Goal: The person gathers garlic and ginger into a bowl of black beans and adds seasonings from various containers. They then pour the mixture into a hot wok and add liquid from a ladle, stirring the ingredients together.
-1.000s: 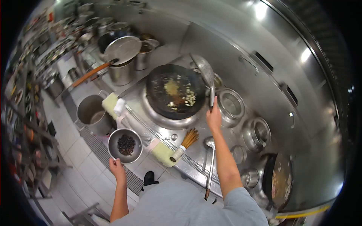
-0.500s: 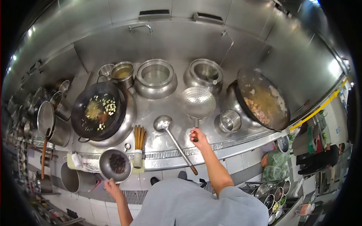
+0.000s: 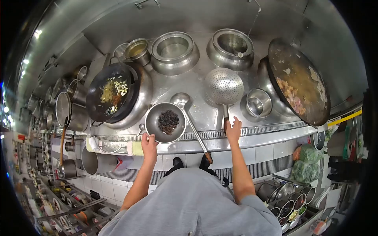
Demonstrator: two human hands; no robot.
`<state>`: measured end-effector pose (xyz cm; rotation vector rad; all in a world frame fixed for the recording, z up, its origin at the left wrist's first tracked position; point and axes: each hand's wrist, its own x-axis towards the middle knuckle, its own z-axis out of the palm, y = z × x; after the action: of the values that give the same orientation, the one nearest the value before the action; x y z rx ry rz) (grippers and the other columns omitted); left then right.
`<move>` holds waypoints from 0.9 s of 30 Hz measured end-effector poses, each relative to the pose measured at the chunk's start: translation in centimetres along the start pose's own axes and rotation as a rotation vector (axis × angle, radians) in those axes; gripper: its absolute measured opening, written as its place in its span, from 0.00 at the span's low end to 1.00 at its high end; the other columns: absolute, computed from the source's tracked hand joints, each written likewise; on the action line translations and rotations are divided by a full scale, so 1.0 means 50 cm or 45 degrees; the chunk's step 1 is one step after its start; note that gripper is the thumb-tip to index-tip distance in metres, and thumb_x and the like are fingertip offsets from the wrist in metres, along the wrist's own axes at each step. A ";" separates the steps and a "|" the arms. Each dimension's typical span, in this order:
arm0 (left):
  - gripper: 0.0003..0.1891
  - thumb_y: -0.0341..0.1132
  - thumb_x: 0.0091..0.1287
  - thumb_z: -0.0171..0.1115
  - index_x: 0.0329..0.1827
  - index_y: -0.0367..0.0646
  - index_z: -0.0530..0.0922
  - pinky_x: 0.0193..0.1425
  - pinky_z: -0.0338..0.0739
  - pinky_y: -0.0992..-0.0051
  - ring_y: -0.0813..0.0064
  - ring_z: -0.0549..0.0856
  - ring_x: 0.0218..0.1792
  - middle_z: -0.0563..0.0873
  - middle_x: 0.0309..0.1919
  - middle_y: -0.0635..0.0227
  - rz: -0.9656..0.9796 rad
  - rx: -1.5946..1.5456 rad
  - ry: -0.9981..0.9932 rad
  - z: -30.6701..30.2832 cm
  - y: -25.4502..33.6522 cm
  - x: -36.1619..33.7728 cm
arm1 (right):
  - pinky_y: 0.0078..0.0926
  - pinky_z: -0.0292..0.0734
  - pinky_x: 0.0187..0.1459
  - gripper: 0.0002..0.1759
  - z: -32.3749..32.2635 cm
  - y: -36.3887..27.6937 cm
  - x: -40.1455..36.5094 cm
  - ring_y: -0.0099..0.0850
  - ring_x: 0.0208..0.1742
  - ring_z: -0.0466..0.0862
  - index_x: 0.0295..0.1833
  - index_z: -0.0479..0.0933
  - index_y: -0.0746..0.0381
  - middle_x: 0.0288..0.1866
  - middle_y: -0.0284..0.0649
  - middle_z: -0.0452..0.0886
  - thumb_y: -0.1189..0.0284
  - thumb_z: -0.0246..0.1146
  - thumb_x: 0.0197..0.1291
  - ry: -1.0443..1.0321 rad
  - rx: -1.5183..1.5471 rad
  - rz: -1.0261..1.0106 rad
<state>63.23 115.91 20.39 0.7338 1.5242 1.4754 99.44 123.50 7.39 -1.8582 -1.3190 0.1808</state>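
My left hand (image 3: pixel 149 148) grips the near rim of a metal bowl (image 3: pixel 152 126) that holds dark, small pieces (image 3: pixel 168 121). The bowl is over the counter's front edge and overlaps the ladle (image 3: pixel 191 122) in this view. My right hand (image 3: pixel 234 132) has its fingers apart, right beside the dark handle of a perforated skimmer (image 3: pixel 224 85). That skimmer lies on the steel counter with its round head toward the back. The ladle rests to its left, its wooden grip reaching past the front edge.
On the left a black wok (image 3: pixel 94 92) holds chopped white and green pieces. A tilted wok (image 3: pixel 301 74) with liquid and meat pieces stands at right, beside a steel cup (image 3: pixel 258 103). Two round steel pots (image 3: pixel 175 63) (image 3: pixel 230 59) sit at the back.
The bowl in my left hand has moved right and up over the counter edge, covering the bamboo brush. My right hand has let go of the skimmer's handle. The view has shifted downward.
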 end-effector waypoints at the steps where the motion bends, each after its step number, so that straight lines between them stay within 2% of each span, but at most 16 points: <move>1: 0.08 0.31 0.72 0.54 0.35 0.45 0.65 0.43 0.83 0.72 0.78 0.81 0.36 0.77 0.34 0.69 0.003 -0.044 -0.014 -0.001 -0.001 0.002 | 0.39 0.72 0.50 0.15 -0.053 -0.046 -0.005 0.43 0.48 0.77 0.55 0.75 0.63 0.44 0.46 0.74 0.76 0.60 0.62 0.007 0.026 -0.013; 2: 0.08 0.31 0.72 0.54 0.35 0.45 0.65 0.43 0.84 0.71 0.78 0.82 0.36 0.77 0.34 0.69 -0.019 -0.054 -0.012 0.001 0.005 0.002 | 0.40 0.71 0.46 0.13 -0.089 -0.078 -0.023 0.44 0.44 0.77 0.52 0.76 0.63 0.40 0.47 0.73 0.80 0.58 0.61 -0.008 -0.044 -0.076; 5: 0.08 0.32 0.72 0.55 0.35 0.45 0.65 0.40 0.84 0.72 0.78 0.82 0.35 0.78 0.34 0.68 -0.071 -0.076 0.016 -0.006 0.007 0.000 | 0.41 0.72 0.48 0.13 -0.093 -0.085 -0.142 0.48 0.46 0.77 0.52 0.76 0.63 0.44 0.50 0.74 0.75 0.61 0.61 -0.461 0.245 -0.043; 7: 0.08 0.32 0.72 0.54 0.35 0.45 0.65 0.39 0.84 0.73 0.79 0.80 0.33 0.77 0.34 0.69 -0.092 -0.085 0.041 -0.034 -0.008 0.011 | 0.44 0.73 0.51 0.18 -0.084 -0.101 -0.219 0.51 0.50 0.76 0.56 0.74 0.63 0.48 0.52 0.75 0.72 0.63 0.60 -0.719 0.028 -0.169; 8: 0.08 0.31 0.72 0.54 0.35 0.45 0.65 0.39 0.84 0.73 0.80 0.80 0.33 0.77 0.34 0.69 -0.101 -0.092 0.054 -0.048 -0.008 0.016 | 0.46 0.72 0.55 0.25 -0.068 -0.097 -0.253 0.55 0.54 0.74 0.62 0.71 0.61 0.50 0.54 0.74 0.70 0.64 0.59 -0.847 -0.064 -0.167; 10: 0.07 0.32 0.71 0.55 0.35 0.46 0.67 0.39 0.83 0.73 0.82 0.78 0.32 0.75 0.32 0.72 -0.095 -0.109 0.092 -0.084 0.009 0.031 | 0.47 0.72 0.57 0.29 -0.040 -0.107 -0.299 0.58 0.56 0.73 0.67 0.67 0.60 0.52 0.55 0.72 0.70 0.63 0.59 -0.890 0.016 -0.149; 12: 0.05 0.32 0.71 0.55 0.36 0.47 0.68 0.39 0.83 0.71 0.82 0.78 0.34 0.74 0.31 0.75 -0.080 -0.162 0.093 -0.127 0.022 0.065 | 0.48 0.73 0.57 0.32 -0.006 -0.125 -0.314 0.58 0.57 0.75 0.69 0.64 0.61 0.52 0.56 0.75 0.71 0.64 0.59 -0.932 -0.016 -0.090; 13: 0.07 0.33 0.71 0.55 0.33 0.44 0.69 0.38 0.84 0.74 0.82 0.78 0.33 0.75 0.31 0.73 -0.082 -0.202 0.146 -0.151 0.037 0.088 | 0.48 0.74 0.57 0.34 0.010 -0.134 -0.310 0.57 0.57 0.76 0.71 0.63 0.61 0.52 0.57 0.76 0.71 0.64 0.59 -0.945 -0.043 -0.062; 14: 0.07 0.34 0.71 0.54 0.34 0.45 0.69 0.35 0.82 0.74 0.81 0.78 0.34 0.75 0.30 0.73 -0.100 -0.196 0.149 -0.184 0.055 0.115 | 0.48 0.74 0.57 0.33 0.023 -0.141 -0.308 0.58 0.56 0.77 0.70 0.63 0.61 0.52 0.57 0.77 0.71 0.63 0.60 -0.971 -0.051 0.037; 16: 0.08 0.34 0.72 0.53 0.33 0.46 0.69 0.32 0.80 0.76 0.81 0.76 0.30 0.74 0.29 0.74 0.017 -0.191 0.184 -0.255 0.079 0.187 | 0.48 0.74 0.57 0.31 0.029 -0.203 -0.294 0.58 0.56 0.78 0.70 0.64 0.62 0.52 0.59 0.80 0.71 0.62 0.62 -1.027 -0.065 0.226; 17: 0.08 0.34 0.72 0.53 0.32 0.46 0.69 0.32 0.79 0.76 0.82 0.75 0.28 0.73 0.27 0.74 0.095 -0.157 0.205 -0.294 0.097 0.226 | 0.44 0.79 0.36 0.31 0.089 -0.133 -0.321 0.52 0.30 0.82 0.71 0.62 0.61 0.32 0.53 0.80 0.72 0.60 0.64 -0.729 0.083 -0.200; 19: 0.08 0.34 0.72 0.53 0.32 0.46 0.69 0.33 0.80 0.76 0.83 0.76 0.27 0.74 0.28 0.73 0.192 -0.072 0.218 -0.388 0.129 0.301 | 0.38 0.74 0.25 0.29 0.092 -0.143 -0.338 0.40 0.23 0.80 0.71 0.62 0.60 0.29 0.47 0.78 0.70 0.60 0.65 -0.831 0.178 0.040; 21: 0.07 0.33 0.71 0.53 0.33 0.45 0.69 0.33 0.81 0.75 0.82 0.78 0.28 0.75 0.29 0.73 0.251 -0.021 0.255 -0.457 0.163 0.368 | 0.24 0.61 0.11 0.26 0.055 -0.260 -0.330 0.21 0.12 0.68 0.69 0.62 0.60 0.22 0.35 0.71 0.68 0.59 0.68 -0.924 0.383 0.381; 24: 0.08 0.34 0.71 0.54 0.33 0.44 0.69 0.29 0.81 0.75 0.83 0.75 0.27 0.74 0.27 0.73 0.330 -0.003 0.373 -0.524 0.197 0.431 | 0.23 0.62 0.11 0.23 0.004 -0.367 -0.327 0.20 0.12 0.65 0.67 0.62 0.59 0.19 0.31 0.66 0.70 0.58 0.70 -0.986 0.739 0.695; 26: 0.09 0.33 0.70 0.55 0.31 0.43 0.68 0.24 0.82 0.76 0.84 0.72 0.25 0.71 0.26 0.73 0.372 -0.027 0.402 -0.542 0.202 0.461 | 0.21 0.61 0.11 0.21 0.011 -0.383 -0.339 0.18 0.12 0.63 0.66 0.62 0.59 0.19 0.30 0.65 0.71 0.57 0.71 -0.974 0.764 0.656; 27: 0.08 0.34 0.69 0.56 0.34 0.41 0.70 0.27 0.81 0.74 0.81 0.74 0.26 0.73 0.27 0.71 0.404 0.064 0.446 -0.555 0.200 0.468 | 0.21 0.61 0.11 0.21 0.024 -0.383 -0.349 0.18 0.12 0.64 0.66 0.63 0.59 0.20 0.31 0.66 0.71 0.58 0.70 -0.926 0.723 0.662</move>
<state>26.77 124.61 23.77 0.8055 1.7705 1.8851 77.43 111.54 14.06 -1.6283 -1.0165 1.4545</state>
